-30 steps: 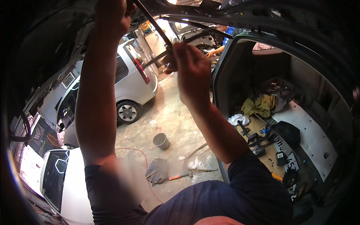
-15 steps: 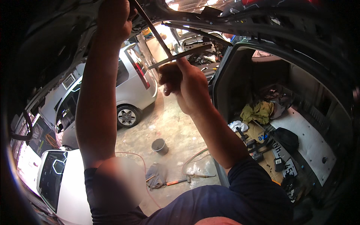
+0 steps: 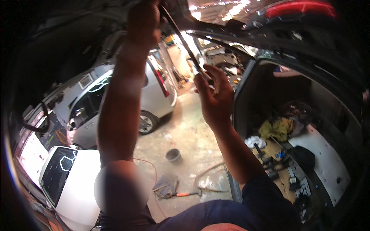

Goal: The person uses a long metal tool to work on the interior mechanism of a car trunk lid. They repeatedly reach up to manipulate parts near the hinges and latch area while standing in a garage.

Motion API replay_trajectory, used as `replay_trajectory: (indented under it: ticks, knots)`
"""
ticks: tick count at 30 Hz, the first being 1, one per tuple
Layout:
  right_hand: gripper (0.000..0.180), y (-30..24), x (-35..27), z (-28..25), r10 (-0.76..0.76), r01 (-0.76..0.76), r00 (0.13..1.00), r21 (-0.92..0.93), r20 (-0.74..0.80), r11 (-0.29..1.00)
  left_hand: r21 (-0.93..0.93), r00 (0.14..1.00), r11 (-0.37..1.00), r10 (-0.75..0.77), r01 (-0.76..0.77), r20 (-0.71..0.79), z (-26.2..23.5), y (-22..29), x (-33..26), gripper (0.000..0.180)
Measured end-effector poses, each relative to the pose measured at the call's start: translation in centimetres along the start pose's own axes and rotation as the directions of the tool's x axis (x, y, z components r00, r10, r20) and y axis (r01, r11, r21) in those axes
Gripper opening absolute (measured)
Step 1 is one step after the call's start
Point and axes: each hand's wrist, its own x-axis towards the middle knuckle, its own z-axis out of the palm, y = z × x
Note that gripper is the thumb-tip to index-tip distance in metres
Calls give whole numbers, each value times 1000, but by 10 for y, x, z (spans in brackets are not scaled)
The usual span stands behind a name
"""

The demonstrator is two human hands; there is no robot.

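A long, thin metal T-handle wrench (image 3: 181, 36) slants from the raised dark car tailgate (image 3: 266, 36) down toward the middle of the view. Around its lower end my right hand (image 3: 216, 96) is closed, thumb and fingers curled, hiding the crossbar. My left hand (image 3: 143, 25) is raised at the top, closed beside the wrench's upper end. Shadow hides most of its fingers, and what they hold cannot be made out.
At right is an open cargo area with a yellow-green cloth (image 3: 276, 129), black tools and a white panel (image 3: 327, 165). A grey bucket (image 3: 173, 156), an orange-handled hammer (image 3: 187, 194) and a hose lie on the floor. Silver (image 3: 156, 96) and white (image 3: 79, 181) cars stand left.
My right hand has gone from beside the crossbar, with it in sight, to curling around it. The view has shifted, so both hands and the wrench sit farther right.
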Motion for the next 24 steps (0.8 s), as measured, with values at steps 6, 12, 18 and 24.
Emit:
replay_trajectory:
  ticks: [6, 12, 18, 24]
  knots:
    - [45, 4, 26, -14, 371, -667, 740, 681, 561, 302, 6, 981, 1000, -29, 28, 194, -11, -13, -22, 29]
    - [26, -4, 2, -6, 273, -296, 954, 266, 121, 917, -1, 975, 1000, -1, 1, 221, -16, -14, -25, 28]
    - [57, 17, -1, 8, -161, 146, 981, -133, -110, 980, 58, 992, 998, 8, -15, 129, 1, -6, -36, 26]
    - [22, 8, 3, 10, 204, -239, 969, 315, 139, 919, 166, 994, 985, 39, -55, 99, -5, -4, -41, 30]
